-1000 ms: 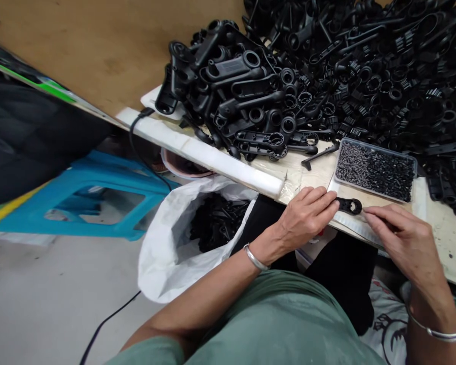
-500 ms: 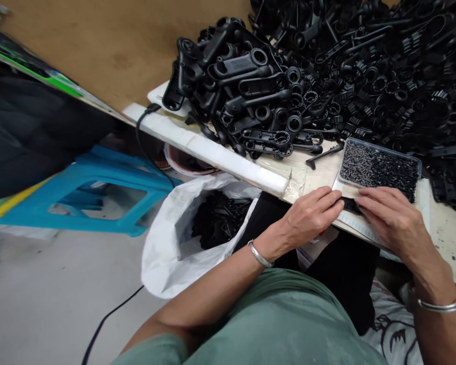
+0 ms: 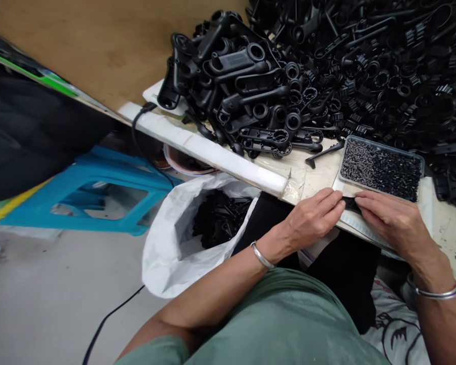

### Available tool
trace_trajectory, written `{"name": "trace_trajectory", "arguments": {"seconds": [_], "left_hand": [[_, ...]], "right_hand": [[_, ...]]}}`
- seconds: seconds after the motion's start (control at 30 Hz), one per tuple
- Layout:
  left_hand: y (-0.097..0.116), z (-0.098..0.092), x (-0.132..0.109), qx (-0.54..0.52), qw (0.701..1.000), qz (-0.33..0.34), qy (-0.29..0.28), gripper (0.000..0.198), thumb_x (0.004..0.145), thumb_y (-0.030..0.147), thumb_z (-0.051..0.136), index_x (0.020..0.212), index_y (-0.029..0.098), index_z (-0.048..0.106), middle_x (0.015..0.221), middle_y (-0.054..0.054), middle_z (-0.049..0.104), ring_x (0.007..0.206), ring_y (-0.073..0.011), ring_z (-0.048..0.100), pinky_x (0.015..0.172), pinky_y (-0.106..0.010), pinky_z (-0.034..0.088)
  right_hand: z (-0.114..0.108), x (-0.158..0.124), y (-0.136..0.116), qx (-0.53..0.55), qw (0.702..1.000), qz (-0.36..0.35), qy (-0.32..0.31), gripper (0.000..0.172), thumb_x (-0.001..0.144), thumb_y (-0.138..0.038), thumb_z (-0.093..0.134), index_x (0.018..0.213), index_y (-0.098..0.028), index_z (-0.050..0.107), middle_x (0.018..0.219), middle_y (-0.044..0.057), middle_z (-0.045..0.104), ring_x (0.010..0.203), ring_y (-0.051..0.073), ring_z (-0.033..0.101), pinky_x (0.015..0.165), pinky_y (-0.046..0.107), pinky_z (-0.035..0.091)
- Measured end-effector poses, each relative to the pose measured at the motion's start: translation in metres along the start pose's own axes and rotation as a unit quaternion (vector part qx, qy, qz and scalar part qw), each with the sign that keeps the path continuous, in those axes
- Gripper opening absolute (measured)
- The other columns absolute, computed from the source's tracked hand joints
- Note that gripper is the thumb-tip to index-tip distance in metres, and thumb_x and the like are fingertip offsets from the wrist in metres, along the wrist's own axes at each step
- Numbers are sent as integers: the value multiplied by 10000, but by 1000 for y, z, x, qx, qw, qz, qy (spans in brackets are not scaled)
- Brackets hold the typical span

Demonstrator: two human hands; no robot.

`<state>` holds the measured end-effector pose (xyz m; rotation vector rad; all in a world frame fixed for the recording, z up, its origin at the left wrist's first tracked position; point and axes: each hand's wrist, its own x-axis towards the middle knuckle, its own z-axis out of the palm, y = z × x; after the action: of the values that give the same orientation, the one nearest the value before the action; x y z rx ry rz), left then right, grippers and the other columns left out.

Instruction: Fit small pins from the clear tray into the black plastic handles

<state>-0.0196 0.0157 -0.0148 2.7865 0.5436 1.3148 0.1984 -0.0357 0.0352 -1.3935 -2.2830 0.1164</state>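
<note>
I pinch the black plastic part (image 3: 351, 204) with my left hand (image 3: 313, 218); my right hand (image 3: 397, 220) covers its right end, grip unclear.

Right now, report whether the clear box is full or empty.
Not empty: small dark pieces spread across the clear box; how deep, I cannot tell.

Top (image 3: 289, 327): muted green, short-sleeved, creased near the hem
Trousers (image 3: 349, 276): black
Left bangle (image 3: 261, 256): silver, smooth, rounded
Right bangle (image 3: 439, 295): silver, slim
</note>
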Motion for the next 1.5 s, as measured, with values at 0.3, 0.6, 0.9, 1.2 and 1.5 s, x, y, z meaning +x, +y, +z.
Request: {"name": "trace_trajectory", "arguments": {"seconds": [0.3,0.6,0.9,1.2,1.5], "left_hand": [[1,-6,4,13,1000,-5,-26,242,1037,111,377,1045,57,612,1071,-156,713,1018,-202,696,931,-354,623],[-1,-8,2,-4,999,-10,-40,192,1021,91,425,1063,59,609,1119,-149,708,1065,-201,684,959,-348,614],[-4,-14,6,-4,998,0,-64,210,1024,103,423,1096,59,615,1163,-149,710,1084,-212,679,948,-358,617],[-3,-12,7,0,997,-11,-81,205,1025,119,436,1090,68,623,1151,-144,707,1060,-199,676,923,-331,615],[-1,-8,5,28,998,1,-51,250,1031,106,387,1096,39,620,1130,-161,711,1052,-199,683,959,-332,601]], "right_hand": [[3,-8,1,-37,997,5,66,178,934,-146,620,1058,-176,745,1114,80,767,1000,205,746,945,340,610],[-21,-42,8,-74,965,187,168,153,908,-241,679,1035,-230,764,1049,46,774,963,248,744,931,420,596],[-29,-15,8,-76,991,84,76,136,949,-224,617,1035,-199,718,972,56,755,831,184,712,784,322,583],[-10,10,4,-28,997,-64,-26,192,926,-122,596,1071,-168,713,1028,88,751,983,229,651,864,373,568],[-6,12,6,-57,994,-88,-26,151,918,-93,582,1016,-140,687,989,96,732,950,219,670,886,366,564]]}}
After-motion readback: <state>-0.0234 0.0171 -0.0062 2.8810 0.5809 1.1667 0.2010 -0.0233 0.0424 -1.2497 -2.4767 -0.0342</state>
